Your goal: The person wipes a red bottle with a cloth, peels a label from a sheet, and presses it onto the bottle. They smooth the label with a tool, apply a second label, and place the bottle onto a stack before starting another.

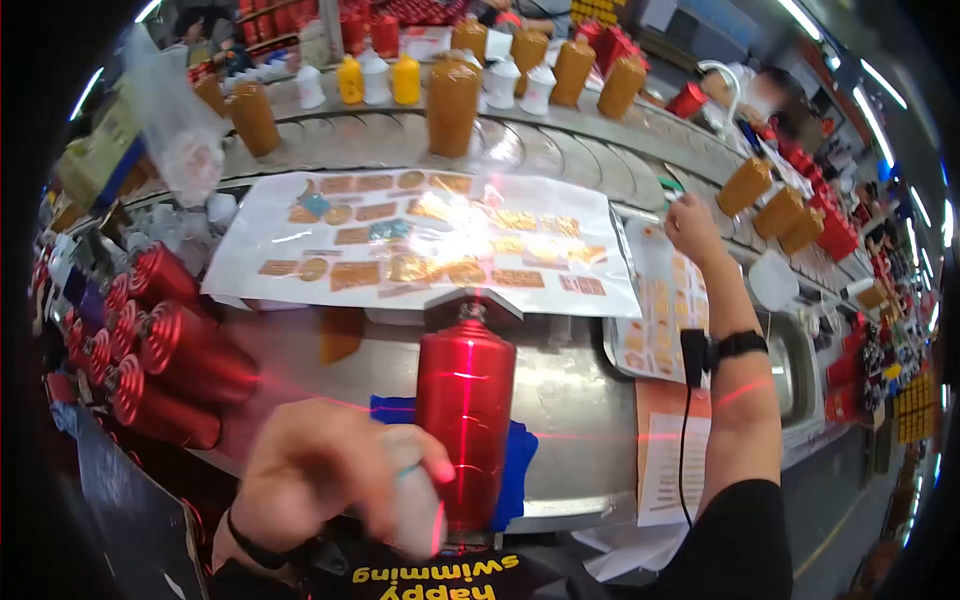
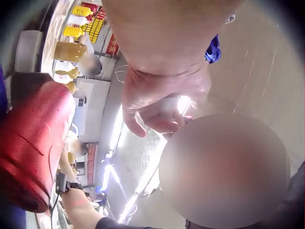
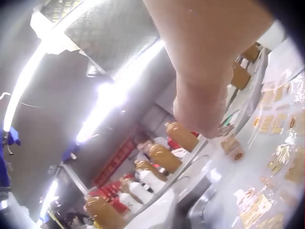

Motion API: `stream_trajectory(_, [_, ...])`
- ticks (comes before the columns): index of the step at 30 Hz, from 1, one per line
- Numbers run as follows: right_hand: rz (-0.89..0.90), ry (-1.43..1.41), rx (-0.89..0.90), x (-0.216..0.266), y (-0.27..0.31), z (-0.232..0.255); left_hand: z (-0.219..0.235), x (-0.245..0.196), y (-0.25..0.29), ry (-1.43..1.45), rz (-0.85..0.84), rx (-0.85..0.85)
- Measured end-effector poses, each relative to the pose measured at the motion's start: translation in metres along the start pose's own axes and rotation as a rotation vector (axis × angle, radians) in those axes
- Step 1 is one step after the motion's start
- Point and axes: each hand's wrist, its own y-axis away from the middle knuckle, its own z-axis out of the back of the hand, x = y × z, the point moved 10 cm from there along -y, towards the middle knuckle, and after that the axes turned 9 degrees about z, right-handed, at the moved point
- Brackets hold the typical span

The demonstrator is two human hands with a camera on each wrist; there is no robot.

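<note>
A glossy red bottle (image 1: pixel 465 420) lies lengthwise in front of me, its neck at a dark notched block (image 1: pixel 505 303), with a blue cloth (image 1: pixel 517 470) under it. Red laser lines cross its side. My left hand (image 1: pixel 320 475), motion-blurred, is just left of the bottle; the left wrist view shows its fingers (image 2: pixel 159 117) loosely bent and the bottle (image 2: pixel 35 145) apart from them. My right hand (image 1: pixel 693 230) reaches far forward, fingers curled, over the upper edge of a tray (image 1: pixel 612 345) bearing a sheet of gold labels (image 1: pixel 665 310). One brown label (image 3: pixel 232 148) shows right by its fingertips.
A larger sheet of gold labels (image 1: pixel 290 240) spans the back of the metal bench. Several red bottles (image 1: pixel 190 350) are stacked at left. Behind runs a curved conveyor (image 1: pixel 340 140) with brown bottles (image 1: pixel 453 105) and small white and yellow ones. A sink (image 1: pixel 795 370) is at right.
</note>
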Motion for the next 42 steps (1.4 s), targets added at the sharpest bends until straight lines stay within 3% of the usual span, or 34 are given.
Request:
stream_trajectory(1, [-0.014, -0.031, 0.059, 0.014, -0.003, 0.009, -0.006, 0.009, -0.007, 0.020, 0.080, 0.032])
stream_trajectory(3, [-0.045, -0.250, 0.004, 0.058, -0.009, 0.054, -0.001, 0.034, -0.017, -0.089, 0.272, 0.022])
stream_trajectory(4, [-0.063, -0.363, -0.014, 0.083, -0.009, 0.077, -0.005, 0.043, -0.026, -0.135, 0.287, 0.046])
stream_trajectory(8, [-0.112, -1.083, -0.033, 0.189, 0.003, 0.150, -0.025, 0.077, -0.040, 0.048, 0.518, -0.135])
stream_trajectory(10, [-0.025, -1.366, -0.090, 0.235, 0.020, 0.176, -0.025, 0.085, -0.052, 0.309, 0.367, -0.094])
stream_trajectory(11, [0.013, -1.316, -0.091, 0.249, 0.030, 0.187, -0.023, 0.083, -0.055, 0.437, 0.292, -0.068])
stream_trajectory(14, [-0.011, -1.388, -0.109, 0.275, 0.063, 0.188, 0.007, 0.064, -0.051, 0.275, 0.118, -0.295])
stream_trajectory(16, [-0.078, -1.381, -0.070, 0.282, 0.082, 0.183, 0.013, 0.055, -0.048, 0.077, -0.017, -0.272])
stream_trajectory(18, [-0.056, -1.316, -0.077, 0.286, 0.094, 0.183, 0.012, 0.042, -0.046, -0.144, -0.081, -0.313])
stream_trajectory(21, [0.104, -1.010, -0.218, 0.275, 0.104, 0.194, -0.008, 0.005, -0.033, -0.826, -0.329, -0.400])
stream_trajectory(22, [0.023, -0.891, -0.246, 0.269, 0.106, 0.209, -0.020, -0.002, -0.031, -0.931, -0.398, -0.368])
stream_trajectory(24, [0.173, -0.828, -0.335, 0.281, 0.104, 0.239, -0.047, -0.012, -0.026, -1.135, -0.537, -0.303])
stream_trajectory(27, [0.235, -0.902, -0.241, 0.297, 0.100, 0.241, -0.063, -0.002, -0.033, -1.216, -0.499, -0.230])
stream_trajectory(34, [0.164, -0.904, -0.147, 0.269, 0.101, 0.211, -0.051, 0.024, -0.039, -1.294, -0.350, -0.188])
stream_trajectory(38, [-0.083, -0.869, -0.183, 0.181, 0.100, 0.152, -0.029, 0.010, -0.015, -1.371, -0.462, -0.370])
stream_trajectory(39, [-0.129, -0.827, -0.171, 0.153, 0.100, 0.125, -0.015, 0.016, -0.007, -1.449, -0.407, -0.401])
stream_trajectory(42, [-0.242, -0.541, -0.064, 0.088, 0.113, 0.038, 0.030, 0.042, 0.012, -1.259, -0.219, -0.552])
